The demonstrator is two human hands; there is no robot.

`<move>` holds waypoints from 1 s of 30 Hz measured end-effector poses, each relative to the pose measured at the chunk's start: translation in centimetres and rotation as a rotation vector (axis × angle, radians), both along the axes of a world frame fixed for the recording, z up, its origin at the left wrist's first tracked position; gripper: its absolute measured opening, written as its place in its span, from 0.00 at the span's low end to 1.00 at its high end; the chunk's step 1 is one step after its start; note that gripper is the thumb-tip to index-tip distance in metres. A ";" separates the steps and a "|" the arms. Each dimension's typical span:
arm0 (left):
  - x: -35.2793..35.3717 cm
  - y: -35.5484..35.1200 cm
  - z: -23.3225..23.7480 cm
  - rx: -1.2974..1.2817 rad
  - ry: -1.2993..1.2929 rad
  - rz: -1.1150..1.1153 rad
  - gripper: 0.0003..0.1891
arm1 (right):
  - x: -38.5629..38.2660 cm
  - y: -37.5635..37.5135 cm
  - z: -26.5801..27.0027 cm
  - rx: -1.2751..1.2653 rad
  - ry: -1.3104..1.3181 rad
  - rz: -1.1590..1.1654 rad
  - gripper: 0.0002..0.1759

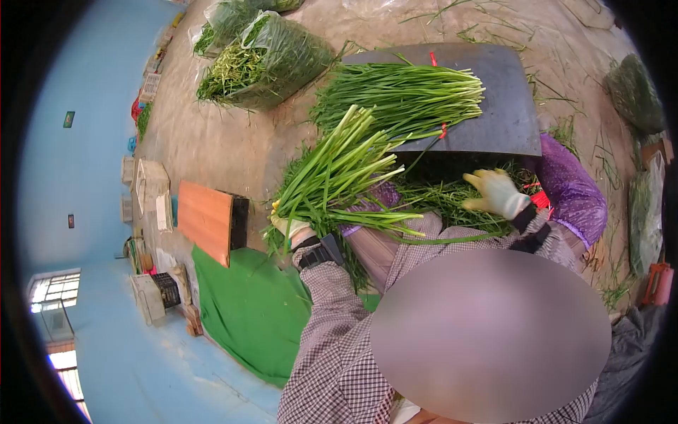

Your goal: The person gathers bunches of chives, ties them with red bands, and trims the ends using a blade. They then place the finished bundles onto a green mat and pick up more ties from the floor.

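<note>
Left hand [291,229] grips stalks [335,173], right hand [498,194] unclenched near grey board [514,99], blue wall [92,155] leftward.

two gloved hands [496,193], two stalk bunches [395,95], one dark stand [514,106], one orange board [203,220], one green cloth [247,311], two wall signs [68,119]

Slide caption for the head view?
Left hand holds a sheaf of green stalks; right hand is open near loose greens; more stalks lie on a grey board.

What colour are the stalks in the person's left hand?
The stalks are green, whitish at one end; best seen in the head view.
</note>
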State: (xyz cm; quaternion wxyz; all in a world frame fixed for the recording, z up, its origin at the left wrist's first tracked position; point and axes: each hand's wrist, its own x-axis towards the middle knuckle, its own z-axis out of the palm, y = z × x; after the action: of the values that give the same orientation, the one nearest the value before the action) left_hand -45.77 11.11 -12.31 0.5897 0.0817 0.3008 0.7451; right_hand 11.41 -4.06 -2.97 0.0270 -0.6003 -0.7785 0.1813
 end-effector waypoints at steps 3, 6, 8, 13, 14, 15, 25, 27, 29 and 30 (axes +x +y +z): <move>1.5 0.4 2.0 -0.022 -0.021 -0.083 0.15 | -7.8 5.1 1.6 -0.159 0.672 -0.005 0.49; 1.8 -0.1 3.1 0.102 -0.128 -0.249 0.17 | -15.8 8.9 0.9 -0.109 1.158 0.106 0.54; 3.7 -0.7 5.0 0.058 -0.067 -0.144 0.17 | -18.1 9.4 4.1 -0.281 1.365 -0.025 0.42; 5.4 -1.4 6.4 0.164 -0.223 -0.102 0.18 | -18.8 7.8 5.3 -0.548 1.849 -0.170 0.26; 5.9 -1.6 6.5 -0.028 0.021 -0.015 0.20 | -18.7 7.3 5.3 -0.605 1.867 -0.251 0.24; 5.8 -1.7 5.9 0.005 0.000 -0.034 0.20 | -18.4 7.1 5.1 -0.662 1.882 -0.333 0.22; 4.1 -1.1 3.8 -0.008 0.355 -0.086 0.16 | -6.4 2.9 7.6 -0.458 2.382 -0.366 0.09; 1.1 0.0 -0.2 0.056 0.399 -0.110 0.16 | -2.6 1.7 7.1 -0.296 2.506 -0.162 0.10; 1.2 0.1 -0.1 0.101 0.265 -0.118 0.17 | 0.5 0.7 5.5 -0.319 2.296 -0.049 0.12; 1.2 0.1 0.0 0.113 0.110 -0.143 0.17 | 1.3 -0.3 3.9 -0.376 1.995 -0.246 0.12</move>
State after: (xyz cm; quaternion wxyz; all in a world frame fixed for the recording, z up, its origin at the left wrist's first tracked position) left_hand -44.58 11.25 -12.36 0.6186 0.1768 0.2837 0.7111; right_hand 12.74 -4.32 0.97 0.5866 -0.2463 -0.2933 0.7136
